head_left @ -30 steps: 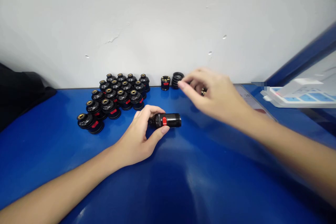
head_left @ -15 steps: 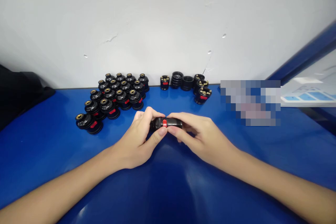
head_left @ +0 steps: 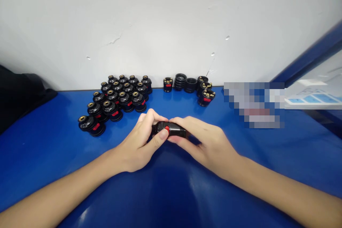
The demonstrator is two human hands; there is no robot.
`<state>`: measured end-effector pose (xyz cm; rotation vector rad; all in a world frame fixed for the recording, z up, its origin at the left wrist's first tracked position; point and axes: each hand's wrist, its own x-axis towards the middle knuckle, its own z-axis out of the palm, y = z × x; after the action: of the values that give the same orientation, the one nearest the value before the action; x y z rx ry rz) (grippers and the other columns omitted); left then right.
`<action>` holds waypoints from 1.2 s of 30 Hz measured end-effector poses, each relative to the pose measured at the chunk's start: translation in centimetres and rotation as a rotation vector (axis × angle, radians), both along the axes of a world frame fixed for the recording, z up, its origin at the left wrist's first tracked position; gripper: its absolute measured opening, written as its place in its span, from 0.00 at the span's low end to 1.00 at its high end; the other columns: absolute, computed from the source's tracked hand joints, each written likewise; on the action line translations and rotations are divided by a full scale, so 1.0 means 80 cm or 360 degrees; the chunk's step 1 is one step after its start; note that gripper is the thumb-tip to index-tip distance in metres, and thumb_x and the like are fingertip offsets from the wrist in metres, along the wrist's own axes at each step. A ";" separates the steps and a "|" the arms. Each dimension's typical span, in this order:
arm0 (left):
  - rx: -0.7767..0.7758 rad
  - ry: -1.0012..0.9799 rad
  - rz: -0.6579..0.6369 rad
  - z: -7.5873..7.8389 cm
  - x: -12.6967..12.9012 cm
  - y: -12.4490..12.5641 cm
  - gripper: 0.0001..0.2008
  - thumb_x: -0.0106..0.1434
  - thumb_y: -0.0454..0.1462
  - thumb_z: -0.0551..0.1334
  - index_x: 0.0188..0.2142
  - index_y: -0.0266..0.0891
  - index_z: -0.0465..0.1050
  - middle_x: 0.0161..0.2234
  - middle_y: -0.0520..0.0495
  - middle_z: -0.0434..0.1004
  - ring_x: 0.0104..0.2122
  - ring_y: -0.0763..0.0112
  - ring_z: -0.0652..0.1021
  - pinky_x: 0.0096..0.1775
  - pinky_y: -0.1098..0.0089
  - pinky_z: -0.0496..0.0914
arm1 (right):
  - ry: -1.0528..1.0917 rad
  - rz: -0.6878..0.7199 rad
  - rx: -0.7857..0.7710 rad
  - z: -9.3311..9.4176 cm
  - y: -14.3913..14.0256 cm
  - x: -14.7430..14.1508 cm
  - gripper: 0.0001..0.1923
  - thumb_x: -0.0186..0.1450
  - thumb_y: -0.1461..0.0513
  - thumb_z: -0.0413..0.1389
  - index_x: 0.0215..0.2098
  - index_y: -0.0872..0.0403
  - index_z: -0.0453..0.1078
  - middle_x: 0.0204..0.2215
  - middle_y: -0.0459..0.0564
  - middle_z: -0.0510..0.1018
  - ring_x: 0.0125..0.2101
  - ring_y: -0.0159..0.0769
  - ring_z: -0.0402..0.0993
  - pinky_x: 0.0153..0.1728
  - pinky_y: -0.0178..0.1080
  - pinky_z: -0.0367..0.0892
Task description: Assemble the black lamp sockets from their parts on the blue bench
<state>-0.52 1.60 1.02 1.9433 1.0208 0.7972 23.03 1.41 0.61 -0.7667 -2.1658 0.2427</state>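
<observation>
Blue table (head_left: 53,156) | left hand (head_left: 139,146), right hand (head_left: 205,142): fingers of both pinch black socket (head_left: 171,129)

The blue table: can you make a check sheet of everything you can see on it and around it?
Surface: blue table, glossy, with glare near the front edge.
Job's things: black part with a red tab, held above the table by both hands.
Clutter: rows of black parts with brass tops at back left; black rings and loose pieces by the wall.
Hands: left hand and right hand both pinch the black part.
Cables: nothing seen.
Surroundings: white wall; dark cloth at far left; blurred patch at right.
</observation>
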 end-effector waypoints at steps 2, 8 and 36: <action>0.0007 -0.0029 -0.0001 0.001 0.000 -0.001 0.18 0.80 0.55 0.54 0.52 0.45 0.67 0.48 0.44 0.75 0.48 0.57 0.73 0.48 0.55 0.66 | -0.0005 0.0009 0.0046 -0.002 -0.001 0.000 0.14 0.79 0.58 0.57 0.57 0.60 0.73 0.39 0.52 0.83 0.35 0.35 0.80 0.39 0.35 0.76; -0.0027 -0.0060 -0.0054 0.001 -0.002 0.000 0.18 0.80 0.55 0.54 0.52 0.44 0.67 0.49 0.43 0.76 0.50 0.57 0.74 0.47 0.56 0.66 | -0.0106 -0.0002 0.0166 -0.008 -0.002 0.003 0.14 0.79 0.60 0.59 0.59 0.57 0.70 0.45 0.54 0.84 0.41 0.37 0.84 0.41 0.36 0.78; 0.0020 -0.0114 0.0091 0.005 0.012 0.005 0.20 0.82 0.53 0.51 0.43 0.42 0.69 0.28 0.54 0.78 0.30 0.68 0.76 0.39 0.64 0.66 | 0.0236 0.0152 -0.0217 -0.004 0.010 0.010 0.17 0.75 0.64 0.62 0.60 0.48 0.73 0.49 0.52 0.81 0.48 0.39 0.82 0.46 0.41 0.81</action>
<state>0.41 1.98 1.42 1.8892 1.0344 0.9008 23.84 2.22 0.32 -0.6986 -2.0626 0.4858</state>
